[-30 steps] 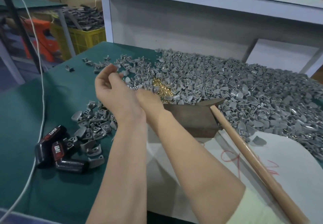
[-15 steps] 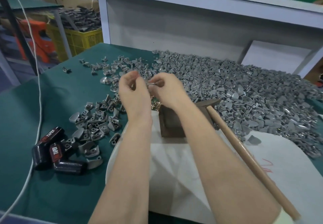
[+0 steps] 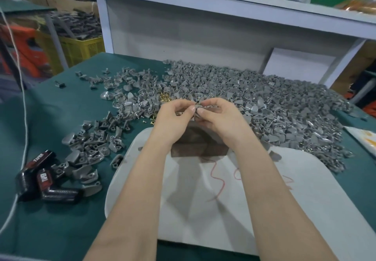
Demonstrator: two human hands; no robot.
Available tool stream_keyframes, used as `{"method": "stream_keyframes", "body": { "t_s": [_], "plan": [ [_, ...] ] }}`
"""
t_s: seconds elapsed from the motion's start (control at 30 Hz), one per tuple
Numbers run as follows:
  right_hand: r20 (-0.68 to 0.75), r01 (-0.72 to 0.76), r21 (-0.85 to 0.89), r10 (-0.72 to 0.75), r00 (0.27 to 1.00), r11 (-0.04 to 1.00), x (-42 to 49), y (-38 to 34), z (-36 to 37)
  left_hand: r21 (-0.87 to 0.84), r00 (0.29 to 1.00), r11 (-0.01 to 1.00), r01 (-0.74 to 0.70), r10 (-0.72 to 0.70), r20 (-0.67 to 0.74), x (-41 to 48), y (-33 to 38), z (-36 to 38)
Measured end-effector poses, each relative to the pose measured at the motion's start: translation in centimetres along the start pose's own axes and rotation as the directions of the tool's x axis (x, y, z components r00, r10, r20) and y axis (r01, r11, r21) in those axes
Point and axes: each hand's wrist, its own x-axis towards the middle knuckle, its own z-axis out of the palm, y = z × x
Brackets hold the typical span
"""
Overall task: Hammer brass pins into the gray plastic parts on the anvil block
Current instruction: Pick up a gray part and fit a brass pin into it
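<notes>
My left hand [image 3: 175,116] and my right hand [image 3: 220,116] meet fingertip to fingertip just above the brown anvil block [image 3: 195,147]. Between them they pinch one small gray plastic part [image 3: 197,108], mostly covered by my fingers. I cannot tell whether a pin is held with it. A small heap of brass pins [image 3: 165,97] lies just beyond my left hand, with a few loose ones near my left wrist. The big pile of gray parts [image 3: 274,108] spreads behind and to the right of the block. No hammer shows.
The block stands on a white sheet [image 3: 203,209] over the green table [image 3: 50,230]. A smaller heap of gray parts [image 3: 95,144] and black tape boxes [image 3: 40,179] lie at the left, beside a white cable [image 3: 24,118]. A white shelf frame [image 3: 203,36] closes the back.
My hands have come together over the block and moved a little right. My view has shifted, and the wooden hammer handle seen earlier at the right no longer shows.
</notes>
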Motion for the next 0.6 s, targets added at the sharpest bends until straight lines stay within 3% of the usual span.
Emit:
{"method": "stream_keyframes", "body": {
  "t_s": [0.07, 0.13, 0.2, 0.27, 0.33, 0.4, 0.47, 0.53, 0.6],
  "plan": [
    [0.013, -0.025, 0.105, 0.024, 1.000, 0.994, 0.2, -0.1, 0.3, -0.090, 0.999, 0.995, 0.049, -0.049, -0.001, 0.1, 0.0, -0.1],
    [0.003, -0.025, 0.109, 0.025, 1.000, 0.994, 0.6, -0.1, 0.6, -0.168, 0.994, 0.985, 0.046, -0.062, -0.092, 0.3, -0.2, -0.3],
    [-0.022, 0.001, -0.026, -0.001, 1.000, 1.000, 1.1, -0.2, 1.5, -0.222, 0.948, 0.975, -0.016, -0.056, -0.313, 0.6, -0.2, -0.9],
    [-0.018, 0.046, -0.321, -0.055, 0.998, 0.946, 1.8, 0.0, 3.2, -0.320, 0.849, 0.944, -0.084, -0.101, -0.519, 1.0, -0.1, -1.8],
    [0.084, 0.121, -0.554, -0.090, 0.992, 0.823, 2.5, -0.1, 5.5, -0.470, 0.760, 0.866, -0.173, -0.186, -0.623, 1.2, 0.1, -2.6],
    [0.260, 0.216, -0.636, -0.058, 0.964, 0.740, 3.3, -0.1, 7.8, -0.541, 0.708, 0.804, -0.247, -0.231, -0.667, 1.2, 0.2, -3.0],
    [0.350, 0.298, -0.736, -0.035, 0.936, 0.608, 4.4, 0.2, 9.4, -0.556, 0.680, 0.777, -0.295, -0.237, -0.693, 1.2, 0.3, -3.3],
    [0.319, 0.315, -0.873, -0.052, 0.946, 0.373, 5.3, 0.8, 9.9, -0.569, 0.677, 0.757, -0.322, -0.235, -0.697, 1.1, 0.2, -3.3],
    [0.233, 0.241, -0.954, -0.061, 0.971, 0.180, 5.5, 1.5, 9.8, -0.571, 0.697, 0.754, -0.325, -0.217, -0.683, 1.1, 0.1, -3.2]
  ]
}}
